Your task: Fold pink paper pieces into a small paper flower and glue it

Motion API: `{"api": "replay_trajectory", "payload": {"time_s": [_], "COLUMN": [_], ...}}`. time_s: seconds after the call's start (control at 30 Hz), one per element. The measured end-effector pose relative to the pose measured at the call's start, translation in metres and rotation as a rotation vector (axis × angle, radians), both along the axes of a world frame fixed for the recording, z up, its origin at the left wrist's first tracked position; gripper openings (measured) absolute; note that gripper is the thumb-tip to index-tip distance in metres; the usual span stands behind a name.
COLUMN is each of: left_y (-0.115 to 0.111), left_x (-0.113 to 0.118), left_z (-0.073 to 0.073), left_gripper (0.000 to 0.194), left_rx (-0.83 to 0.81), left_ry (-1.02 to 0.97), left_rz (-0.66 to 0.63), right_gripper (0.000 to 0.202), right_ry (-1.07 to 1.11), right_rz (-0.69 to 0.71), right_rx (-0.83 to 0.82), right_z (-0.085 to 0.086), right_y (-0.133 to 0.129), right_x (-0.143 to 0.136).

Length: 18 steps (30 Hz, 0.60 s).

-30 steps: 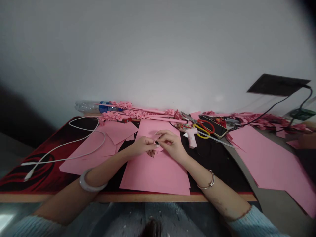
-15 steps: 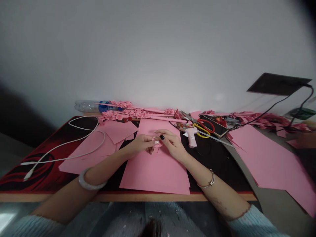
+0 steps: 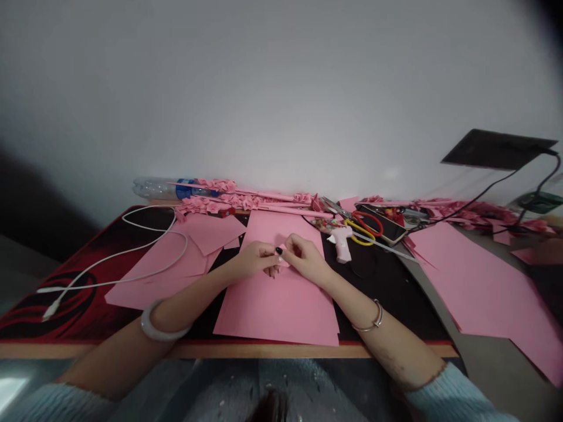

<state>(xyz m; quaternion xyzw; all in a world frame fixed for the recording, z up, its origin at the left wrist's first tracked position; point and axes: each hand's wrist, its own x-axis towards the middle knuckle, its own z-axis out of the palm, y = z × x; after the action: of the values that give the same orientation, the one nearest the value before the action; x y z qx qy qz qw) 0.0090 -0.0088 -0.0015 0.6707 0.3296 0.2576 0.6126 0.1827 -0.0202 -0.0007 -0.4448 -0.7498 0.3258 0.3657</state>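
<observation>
Over the sheets of pink paper [image 3: 277, 310], my left hand [image 3: 255, 259] and my right hand [image 3: 307, 259] meet at the fingertips. Between them is a small folded piece of pink paper [image 3: 284, 264], mostly covered by the fingers. My left thumb and fingers pinch it from the left. From the right, my right thumb with a black nail presses on it, the other fingers curled behind. Its exact shape is hidden. To the right of my right hand lies a pale pink glue gun [image 3: 341, 243], and beyond it scissors [image 3: 367, 225] with red and yellow handles.
Pink paper flowers [image 3: 246, 203] with rolled stems line the wall, beside a plastic bottle [image 3: 153, 188]. A white cable [image 3: 109, 284] loops over paper at left. More pink sheets [image 3: 479, 287] lie at right, near a blurred person's hand [image 3: 548, 251]. A phone [image 3: 387, 228] lies behind the scissors.
My right fingers have curled in, and my right thumb has shifted slightly left and down onto the folded paper. My left hand stays nearly in place, still pinching it.
</observation>
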Motion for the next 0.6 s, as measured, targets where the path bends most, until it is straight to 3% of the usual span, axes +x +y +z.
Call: {"api": "replay_trajectory", "payload": {"time_s": [0.33,0.47,0.6], "left_y": [0.0005,0.0005,0.002], "left_x": [0.0003,-0.0002,-0.0006], "left_z": [0.003,0.0025,-0.0003], "left_gripper": [0.024,0.027,0.028], "left_rx": [0.005,-0.003,-0.004], "left_ry": [0.018,0.008,-0.001], "left_rz": [0.0,0.001,0.054], "right_gripper": [0.023,0.025,0.03], "right_ry": [0.086,0.12,0.178], "right_rz": [0.118,0.109,0.005], "right_rx": [-0.1,-0.093,-0.084], "right_z": [-0.0017,-0.0005,-0.0022], "right_y": [-0.0009,-0.0012,0.001], "right_x": [-0.0028,-0.003,-0.0013]}}
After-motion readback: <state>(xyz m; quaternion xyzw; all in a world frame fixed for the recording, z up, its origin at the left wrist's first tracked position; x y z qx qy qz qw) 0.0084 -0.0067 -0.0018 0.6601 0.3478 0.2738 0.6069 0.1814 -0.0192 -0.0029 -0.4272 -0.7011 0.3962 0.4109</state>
